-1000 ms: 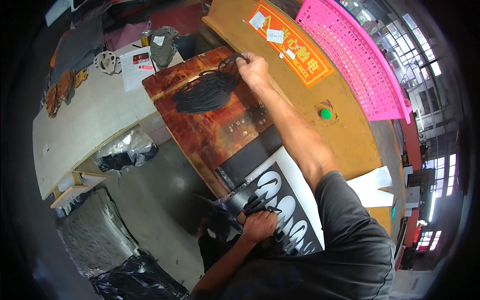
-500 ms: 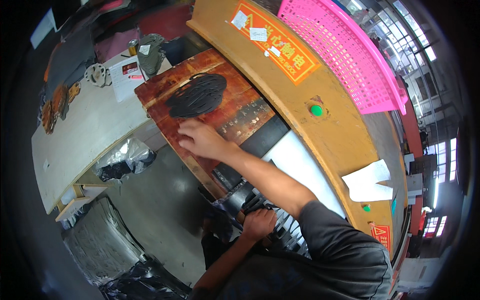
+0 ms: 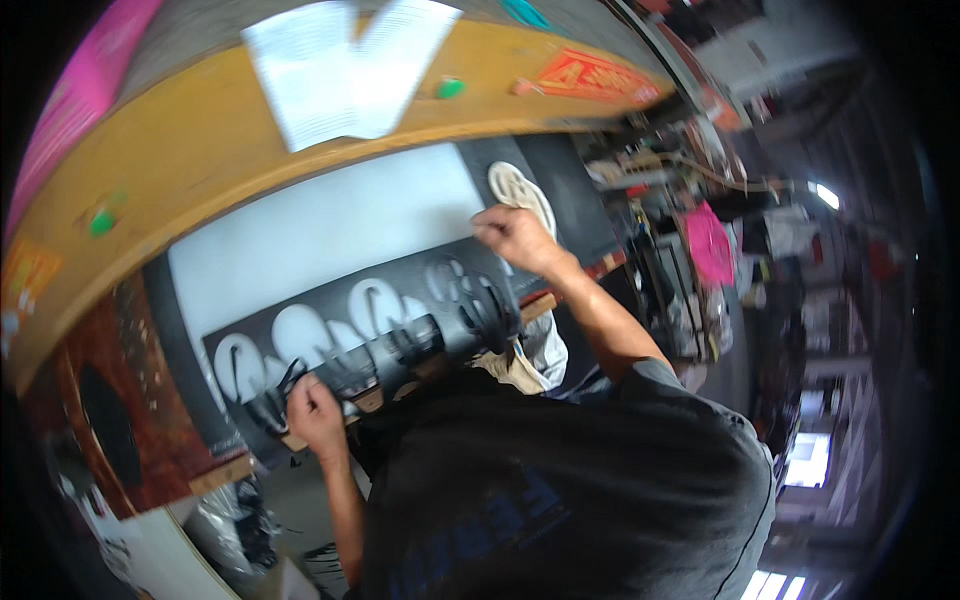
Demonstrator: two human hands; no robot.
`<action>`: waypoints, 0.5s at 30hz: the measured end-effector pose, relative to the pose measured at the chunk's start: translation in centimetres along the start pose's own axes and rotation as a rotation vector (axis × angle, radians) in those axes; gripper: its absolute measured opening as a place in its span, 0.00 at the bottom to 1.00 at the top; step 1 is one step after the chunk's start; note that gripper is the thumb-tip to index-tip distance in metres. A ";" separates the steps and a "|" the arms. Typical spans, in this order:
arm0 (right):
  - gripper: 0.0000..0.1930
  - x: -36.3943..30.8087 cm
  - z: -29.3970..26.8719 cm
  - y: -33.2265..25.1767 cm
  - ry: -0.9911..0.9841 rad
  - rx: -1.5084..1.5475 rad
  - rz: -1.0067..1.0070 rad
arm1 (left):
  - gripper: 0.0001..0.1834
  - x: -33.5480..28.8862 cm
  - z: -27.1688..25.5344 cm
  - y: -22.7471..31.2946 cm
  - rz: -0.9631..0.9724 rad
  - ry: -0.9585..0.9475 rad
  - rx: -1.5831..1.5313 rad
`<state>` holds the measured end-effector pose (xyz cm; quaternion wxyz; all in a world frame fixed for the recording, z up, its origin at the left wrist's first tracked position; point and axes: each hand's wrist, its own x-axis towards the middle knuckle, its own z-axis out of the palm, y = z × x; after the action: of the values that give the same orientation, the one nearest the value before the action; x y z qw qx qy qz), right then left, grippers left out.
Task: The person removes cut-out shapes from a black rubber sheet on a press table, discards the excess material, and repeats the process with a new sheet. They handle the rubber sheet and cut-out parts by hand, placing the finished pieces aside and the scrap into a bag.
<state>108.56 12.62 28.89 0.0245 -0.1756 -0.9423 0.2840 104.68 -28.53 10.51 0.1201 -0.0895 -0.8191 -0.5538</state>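
head view: thin black strip (image 3: 292, 374) bent in left hand (image 3: 318, 412)

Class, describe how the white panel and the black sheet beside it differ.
The white panel looks plain; the black sheet shows a row of rounded white shapes. The white panel lies nearer the mustard beam; the black sheet lies nearer the left hand. Both look flat.

The pad (image 3: 330, 235) bears a cut sheet (image 3: 336, 300) in front; papers (image 3: 305, 80) lie on the beam (image 3: 205, 150) behind; a wooden panel (image 3: 172, 425) left, a cut piece (image 3: 530, 195) right
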 end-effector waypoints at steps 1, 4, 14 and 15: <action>0.11 -1.8 -1.9 2.3 0.058 -0.002 0.115 | 0.09 0.3 -0.3 0.6 -0.020 -0.029 0.019; 0.12 -7.6 -2.9 7.9 0.057 0.101 0.157 | 0.10 1.2 -0.3 4.1 0.023 -0.093 0.126; 0.34 -16.6 5.6 8.2 -0.241 -0.267 -0.182 | 0.12 -3.4 14.1 14.2 -0.666 -0.744 -0.213; 0.32 -16.7 5.9 8.6 -0.147 -0.256 -0.234 | 0.12 -4.0 14.7 14.5 -0.660 -0.756 -0.204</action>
<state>126.11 10.46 20.18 -0.0340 -0.0452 -0.9839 0.1693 111.17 -9.54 16.88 -0.3752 -0.0313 -0.7318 -0.5681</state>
